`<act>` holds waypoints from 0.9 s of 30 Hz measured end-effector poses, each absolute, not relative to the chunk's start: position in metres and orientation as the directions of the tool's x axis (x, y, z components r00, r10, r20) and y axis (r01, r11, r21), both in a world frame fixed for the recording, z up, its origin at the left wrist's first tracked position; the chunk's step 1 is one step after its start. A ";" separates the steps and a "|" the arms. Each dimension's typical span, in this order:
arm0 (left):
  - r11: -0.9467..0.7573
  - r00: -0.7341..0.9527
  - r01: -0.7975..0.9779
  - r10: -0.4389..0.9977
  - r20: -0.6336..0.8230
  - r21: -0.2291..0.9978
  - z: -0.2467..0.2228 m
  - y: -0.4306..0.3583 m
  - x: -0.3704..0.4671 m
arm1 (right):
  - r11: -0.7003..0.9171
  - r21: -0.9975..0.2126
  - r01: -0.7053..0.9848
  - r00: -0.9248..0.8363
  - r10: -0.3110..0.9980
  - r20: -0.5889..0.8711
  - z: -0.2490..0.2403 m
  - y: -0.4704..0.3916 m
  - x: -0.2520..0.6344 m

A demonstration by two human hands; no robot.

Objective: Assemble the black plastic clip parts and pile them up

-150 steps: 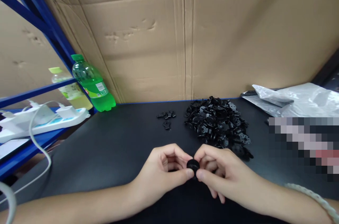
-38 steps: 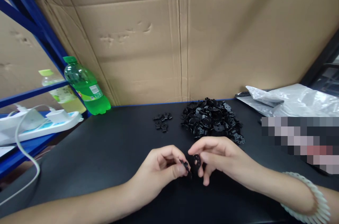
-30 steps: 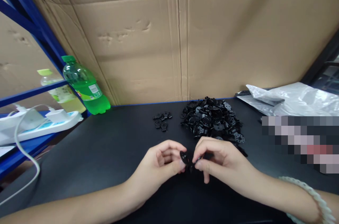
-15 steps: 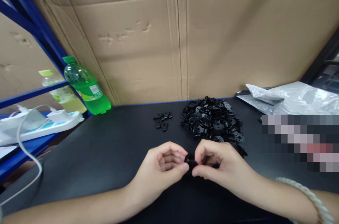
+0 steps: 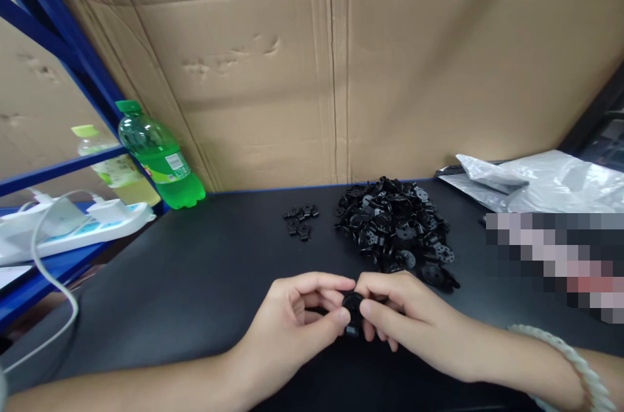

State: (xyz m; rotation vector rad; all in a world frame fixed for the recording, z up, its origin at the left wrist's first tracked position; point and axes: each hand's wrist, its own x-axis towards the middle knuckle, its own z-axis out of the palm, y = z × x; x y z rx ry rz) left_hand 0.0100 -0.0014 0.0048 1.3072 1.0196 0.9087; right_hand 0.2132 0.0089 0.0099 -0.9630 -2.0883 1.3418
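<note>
Between my two hands is a small round black plastic clip (image 5: 351, 305), with a narrow tab below its disc. My left hand (image 5: 305, 314) pinches its left edge with thumb and fingers. From the other side my right hand (image 5: 409, 314) grips it, the thumb pressed on the disc's face. Fingers cover part of the clip. Beyond my right hand lies a heap of similar black clips (image 5: 394, 220), with one or two at its near edge. A small group of black pieces (image 5: 301, 220) sits to the left of the heap.
A green soda bottle (image 5: 166, 165) and a paler drink bottle (image 5: 121, 175) stand at the left by a blue rack (image 5: 78, 67). A white power strip (image 5: 97, 233) trails a cable. Cardboard (image 5: 253, 87) walls the back. Plastic bags (image 5: 560, 181) lie at the right, near a pixelated patch.
The clip has turned so its round face shows, with the tab pointing down. My right hand's fingers have shifted under and behind it, and both hands have moved slightly lower.
</note>
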 end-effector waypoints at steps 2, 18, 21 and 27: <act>0.068 0.317 0.039 0.945 -0.077 0.997 0.004 -0.002 0.009 | 0.282 -0.911 0.301 -0.642 0.766 0.025 0.008 0.009 0.213; 0.120 0.293 -0.026 0.950 -0.107 0.992 0.011 -0.005 0.012 | 0.335 -0.891 0.306 -0.642 0.764 0.066 0.005 0.006 0.214; 0.112 0.302 -0.033 0.949 -0.096 0.993 0.011 -0.005 0.012 | 0.328 -0.897 0.296 -0.647 0.760 0.064 0.004 0.006 0.214; 0.094 0.316 -0.035 0.945 -0.078 0.995 0.011 -0.004 0.011 | 0.280 -0.928 0.246 -0.630 0.774 0.066 0.001 0.006 0.214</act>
